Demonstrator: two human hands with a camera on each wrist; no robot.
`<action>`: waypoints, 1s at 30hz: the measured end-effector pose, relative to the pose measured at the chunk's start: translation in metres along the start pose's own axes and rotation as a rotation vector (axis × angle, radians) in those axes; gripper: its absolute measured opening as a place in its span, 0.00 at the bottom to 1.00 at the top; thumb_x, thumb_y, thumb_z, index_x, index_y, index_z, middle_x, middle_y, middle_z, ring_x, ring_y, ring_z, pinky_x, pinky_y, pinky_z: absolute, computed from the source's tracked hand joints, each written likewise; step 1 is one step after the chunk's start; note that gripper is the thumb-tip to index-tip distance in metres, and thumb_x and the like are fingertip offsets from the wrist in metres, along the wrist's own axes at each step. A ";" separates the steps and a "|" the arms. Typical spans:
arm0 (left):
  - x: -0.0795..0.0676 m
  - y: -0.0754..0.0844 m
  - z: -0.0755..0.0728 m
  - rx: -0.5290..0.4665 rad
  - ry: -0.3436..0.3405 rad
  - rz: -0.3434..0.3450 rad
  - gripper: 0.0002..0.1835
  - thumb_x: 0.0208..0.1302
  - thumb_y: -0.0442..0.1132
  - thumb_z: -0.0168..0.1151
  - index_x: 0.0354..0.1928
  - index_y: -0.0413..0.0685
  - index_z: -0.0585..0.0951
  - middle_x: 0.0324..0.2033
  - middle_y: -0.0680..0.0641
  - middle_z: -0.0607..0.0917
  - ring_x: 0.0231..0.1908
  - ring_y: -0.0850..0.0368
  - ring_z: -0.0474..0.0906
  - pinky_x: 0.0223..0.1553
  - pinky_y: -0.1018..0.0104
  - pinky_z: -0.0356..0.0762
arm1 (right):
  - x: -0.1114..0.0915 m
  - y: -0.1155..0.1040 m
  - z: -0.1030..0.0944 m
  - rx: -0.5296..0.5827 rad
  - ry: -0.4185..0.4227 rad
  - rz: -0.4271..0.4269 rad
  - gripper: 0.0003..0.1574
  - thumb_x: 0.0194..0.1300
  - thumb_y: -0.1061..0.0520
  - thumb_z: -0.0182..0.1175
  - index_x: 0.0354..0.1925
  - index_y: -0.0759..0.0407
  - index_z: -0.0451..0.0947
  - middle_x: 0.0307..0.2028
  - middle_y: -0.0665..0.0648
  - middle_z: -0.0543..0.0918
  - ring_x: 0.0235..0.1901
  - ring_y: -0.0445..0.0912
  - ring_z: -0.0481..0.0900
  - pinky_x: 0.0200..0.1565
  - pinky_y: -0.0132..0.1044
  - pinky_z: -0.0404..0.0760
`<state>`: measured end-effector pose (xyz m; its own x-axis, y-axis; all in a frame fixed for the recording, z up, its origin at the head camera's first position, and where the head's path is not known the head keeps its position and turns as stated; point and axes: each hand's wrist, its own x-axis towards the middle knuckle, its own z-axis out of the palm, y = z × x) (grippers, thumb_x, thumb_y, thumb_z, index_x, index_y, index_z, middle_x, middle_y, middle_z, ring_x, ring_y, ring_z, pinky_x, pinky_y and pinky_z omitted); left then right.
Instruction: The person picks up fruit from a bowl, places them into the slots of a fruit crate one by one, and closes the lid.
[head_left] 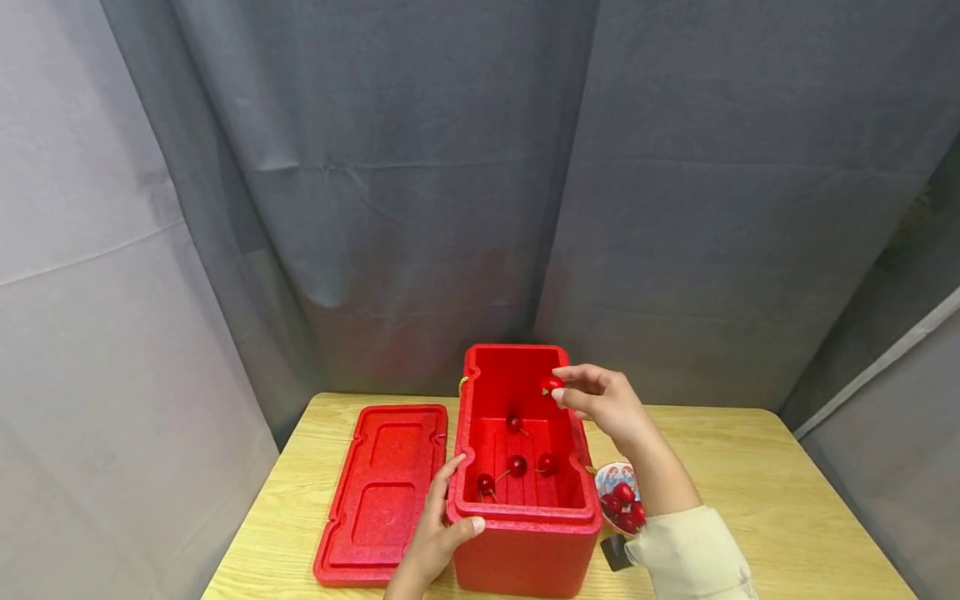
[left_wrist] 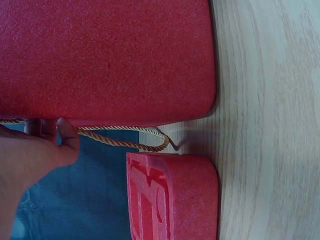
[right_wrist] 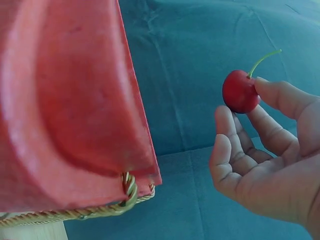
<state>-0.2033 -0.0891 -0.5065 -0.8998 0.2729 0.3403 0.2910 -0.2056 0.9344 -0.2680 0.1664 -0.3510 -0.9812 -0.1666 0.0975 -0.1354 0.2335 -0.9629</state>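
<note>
Apparent loading step: my right hand (head_left: 603,402) pinches a cherry (right_wrist: 237,92) near the red foam box (head_left: 525,557) that my left hand (head_left: 435,532) grips; careful lowering and release should follow.

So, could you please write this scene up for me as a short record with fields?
container: red box, uncovered
box contents: four loose cherries
lid: flat on the wooden table, left of the box
bowl: patterned, right of the box, holding several more cherries
left hand: rests on the box's near left corner
right hand: pinches a bright red cherry with a green stem
handles: twisted gold rope
backdrop: grey curtain
</note>
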 end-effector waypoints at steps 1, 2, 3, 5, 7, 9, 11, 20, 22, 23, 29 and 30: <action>0.000 0.000 0.000 -0.002 -0.004 0.000 0.42 0.50 0.33 0.61 0.69 0.52 0.56 0.60 0.39 0.61 0.54 0.47 0.68 0.52 0.61 0.69 | 0.001 -0.001 0.000 -0.011 -0.006 0.002 0.25 0.60 0.55 0.62 0.53 0.65 0.74 0.41 0.61 0.81 0.41 0.56 0.78 0.46 0.54 0.75; 0.001 -0.001 0.000 -0.002 -0.007 0.002 0.42 0.50 0.33 0.61 0.69 0.52 0.55 0.60 0.39 0.61 0.54 0.47 0.68 0.52 0.61 0.68 | 0.002 -0.002 0.000 -0.016 -0.013 0.006 0.25 0.60 0.55 0.62 0.53 0.65 0.74 0.41 0.61 0.81 0.41 0.56 0.78 0.46 0.54 0.75; 0.001 -0.001 0.000 -0.005 -0.009 0.001 0.42 0.51 0.33 0.61 0.69 0.52 0.55 0.60 0.39 0.61 0.55 0.46 0.68 0.52 0.61 0.68 | 0.004 -0.003 0.000 -0.028 -0.021 0.008 0.25 0.60 0.55 0.62 0.53 0.65 0.74 0.41 0.61 0.81 0.41 0.56 0.78 0.46 0.53 0.75; 0.001 0.000 0.000 -0.007 -0.007 -0.004 0.42 0.51 0.33 0.61 0.69 0.52 0.55 0.60 0.39 0.61 0.55 0.46 0.68 0.52 0.61 0.69 | 0.007 -0.004 0.000 -0.040 -0.036 0.016 0.24 0.60 0.55 0.62 0.53 0.65 0.73 0.42 0.61 0.80 0.41 0.55 0.78 0.46 0.53 0.75; 0.000 0.000 0.000 -0.002 0.000 -0.009 0.42 0.50 0.33 0.61 0.68 0.53 0.56 0.61 0.39 0.60 0.54 0.45 0.68 0.51 0.61 0.69 | 0.011 -0.004 0.001 -0.053 -0.046 0.024 0.24 0.60 0.55 0.62 0.53 0.64 0.74 0.42 0.61 0.80 0.40 0.54 0.78 0.46 0.53 0.75; 0.000 0.001 0.000 -0.006 -0.001 -0.009 0.41 0.50 0.33 0.61 0.68 0.53 0.56 0.60 0.39 0.60 0.54 0.45 0.68 0.51 0.61 0.70 | 0.016 -0.003 0.001 -0.066 -0.056 0.027 0.23 0.61 0.56 0.61 0.53 0.64 0.74 0.41 0.60 0.81 0.39 0.53 0.78 0.45 0.53 0.75; 0.000 0.000 0.000 -0.002 -0.001 -0.010 0.41 0.50 0.34 0.61 0.68 0.52 0.56 0.60 0.39 0.61 0.54 0.44 0.68 0.51 0.60 0.70 | 0.020 -0.003 0.002 -0.074 -0.065 0.031 0.22 0.61 0.57 0.60 0.53 0.65 0.74 0.39 0.61 0.81 0.38 0.53 0.78 0.45 0.54 0.74; 0.001 0.000 0.000 0.004 -0.009 -0.007 0.42 0.50 0.34 0.61 0.68 0.53 0.56 0.61 0.39 0.60 0.54 0.48 0.68 0.51 0.61 0.69 | 0.034 -0.001 0.006 -0.115 -0.089 0.053 0.22 0.60 0.58 0.59 0.52 0.66 0.74 0.38 0.59 0.81 0.39 0.55 0.78 0.40 0.47 0.76; 0.000 0.000 0.000 -0.003 -0.012 0.005 0.42 0.51 0.33 0.61 0.68 0.51 0.55 0.62 0.40 0.59 0.55 0.49 0.68 0.52 0.61 0.68 | 0.037 -0.001 0.007 -0.121 -0.094 0.062 0.22 0.60 0.59 0.60 0.52 0.66 0.74 0.37 0.59 0.81 0.39 0.56 0.77 0.39 0.44 0.76; 0.000 0.000 0.000 -0.007 -0.015 0.012 0.42 0.51 0.33 0.61 0.68 0.50 0.55 0.62 0.40 0.60 0.55 0.49 0.68 0.52 0.61 0.68 | 0.038 -0.001 0.007 -0.125 -0.097 0.067 0.22 0.60 0.59 0.60 0.52 0.66 0.75 0.38 0.59 0.80 0.39 0.57 0.77 0.38 0.43 0.76; -0.001 0.000 0.000 -0.038 -0.028 0.018 0.41 0.52 0.33 0.60 0.68 0.49 0.54 0.61 0.40 0.62 0.54 0.46 0.68 0.51 0.60 0.69 | 0.043 0.000 0.008 -0.145 -0.131 0.091 0.21 0.60 0.60 0.60 0.51 0.67 0.75 0.38 0.59 0.79 0.40 0.59 0.77 0.36 0.42 0.76; -0.001 0.000 0.001 -0.037 -0.027 0.016 0.41 0.52 0.33 0.60 0.68 0.50 0.54 0.61 0.40 0.61 0.54 0.46 0.68 0.51 0.60 0.69 | 0.043 0.000 0.007 -0.142 -0.135 0.094 0.21 0.60 0.60 0.60 0.51 0.67 0.75 0.38 0.59 0.79 0.40 0.59 0.77 0.36 0.42 0.76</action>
<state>-0.2024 -0.0889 -0.5065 -0.8860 0.2943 0.3582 0.2924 -0.2449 0.9244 -0.3092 0.1523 -0.3483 -0.9644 -0.2620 -0.0353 -0.0711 0.3855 -0.9199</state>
